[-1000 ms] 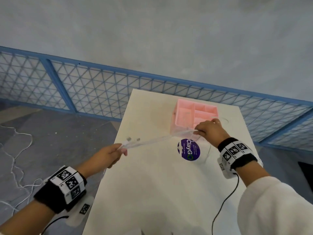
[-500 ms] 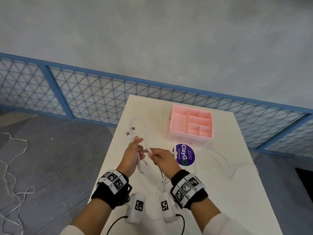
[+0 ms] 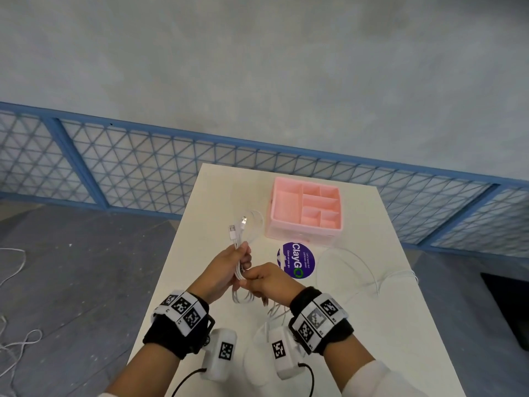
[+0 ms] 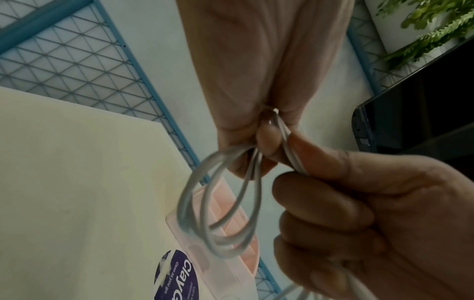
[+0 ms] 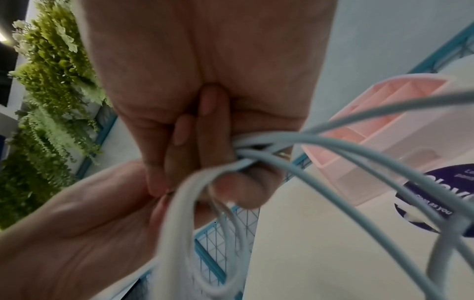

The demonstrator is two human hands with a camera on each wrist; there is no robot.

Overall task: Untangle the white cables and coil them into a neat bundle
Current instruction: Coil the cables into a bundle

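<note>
Both hands met above the near half of the counter (image 3: 372, 325), cable work in progress.

Left hand (image 3: 226, 270) closed round a gathered sheaf of white cables (image 3: 239, 263); two plug ends (image 3: 237, 224) stood up out of the fist, pointing away toward the pink organiser (image 3: 305, 213). Loops hung below the fist. In the left wrist view several turns showed side by side, roughly equal in size.

Right hand (image 3: 267, 282) pinched the same strands just beside the left, fingers curled, with more cable passing through its grip. A loose tail (image 3: 363, 270) ran off to the right across the counter, past the purple sticker (image 3: 296, 260), in wide slack curves.

Judged step: feeding slack into the coil, one turn at a time. Coil about half built; the tail was not yet taken up.

To do it well:
- Left hand as fixed anchor, plugs kept level.
- Right hand to slide out along the tail, bring back one loop matched to those hanging.
- Let the strand roll between fingertips so twist runs out toward the free end.
- Watch the tail for crossings; whether any knot remained there could not be told.
</note>
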